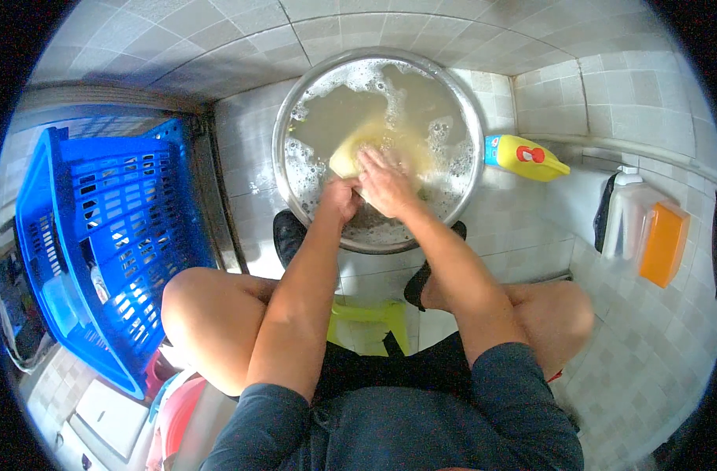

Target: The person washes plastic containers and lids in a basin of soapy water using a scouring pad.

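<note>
A large round metal basin (pixel 474 194) of cloudy, sudsy water stands on the tiled floor before me. Both hands are over its near half. My left hand (pixel 342 199) has its fingers curled on the lower edge of a pale yellow object (pixel 345 159), perhaps a cloth or sponge, partly under water. My right hand (pixel 383 181) lies on top of that object with its fingers stretched out. Water and the hand hide much of it, so its full shape cannot be told.
A yellow plastic bottle (pixel 529 158) lies right of the basin. Further right are a clear plastic jug (pixel 629 212) and an orange container (pixel 665 244). Blue plastic baskets (pixel 123 224) stand at the left. A green stool (pixel 367 312) is beneath me, my feet beside the basin.
</note>
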Motion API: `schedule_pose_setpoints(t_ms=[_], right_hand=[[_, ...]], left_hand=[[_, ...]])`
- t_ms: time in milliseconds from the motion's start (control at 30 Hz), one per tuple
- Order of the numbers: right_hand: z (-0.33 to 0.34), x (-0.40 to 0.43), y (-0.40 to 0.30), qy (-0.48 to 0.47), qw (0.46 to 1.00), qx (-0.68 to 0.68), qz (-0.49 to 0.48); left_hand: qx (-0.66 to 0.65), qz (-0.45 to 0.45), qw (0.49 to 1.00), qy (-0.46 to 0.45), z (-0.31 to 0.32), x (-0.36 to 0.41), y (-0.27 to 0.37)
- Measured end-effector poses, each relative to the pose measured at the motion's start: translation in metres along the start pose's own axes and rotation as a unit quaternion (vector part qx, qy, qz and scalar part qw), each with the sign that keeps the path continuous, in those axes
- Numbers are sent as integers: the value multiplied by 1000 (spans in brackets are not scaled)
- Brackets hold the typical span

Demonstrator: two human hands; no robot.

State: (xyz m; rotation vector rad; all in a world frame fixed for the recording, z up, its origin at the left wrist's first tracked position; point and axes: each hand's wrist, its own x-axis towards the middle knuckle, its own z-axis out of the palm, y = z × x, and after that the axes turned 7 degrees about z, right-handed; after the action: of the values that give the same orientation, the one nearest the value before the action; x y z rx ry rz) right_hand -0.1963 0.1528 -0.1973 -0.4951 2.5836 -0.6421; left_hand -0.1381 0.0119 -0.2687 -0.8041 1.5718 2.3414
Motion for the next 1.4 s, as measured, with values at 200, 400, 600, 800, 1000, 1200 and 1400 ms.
schedule_pose_setpoints(t_ms=[200, 400, 600, 800, 1000, 1200, 1400], right_hand=[[-10, 13, 19, -41, 980, 16, 195], [2, 10, -20, 24, 991, 131, -14], [8, 28, -8, 75, 991, 94, 52], [3, 1, -55, 60, 982, 170, -64], [-14, -38, -43, 99, 975, 144, -134], [-6, -53, -7, 184, 982, 48, 20], [-4, -42, -30, 170, 968, 6, 183]], left_hand=[[-250, -90, 962, 55, 18, -3, 8], [-194, -103, 973, 75, 22, -15, 24], [-148, -87, 984, 33, 37, -10, 7], [-161, -5, 986, -48, -2, -7, 8], [-419, -43, 905, 60, 24, -20, 52], [-407, -54, 906, 100, 24, -33, 53], [-405, -43, 911, 62, 14, -40, 41]])
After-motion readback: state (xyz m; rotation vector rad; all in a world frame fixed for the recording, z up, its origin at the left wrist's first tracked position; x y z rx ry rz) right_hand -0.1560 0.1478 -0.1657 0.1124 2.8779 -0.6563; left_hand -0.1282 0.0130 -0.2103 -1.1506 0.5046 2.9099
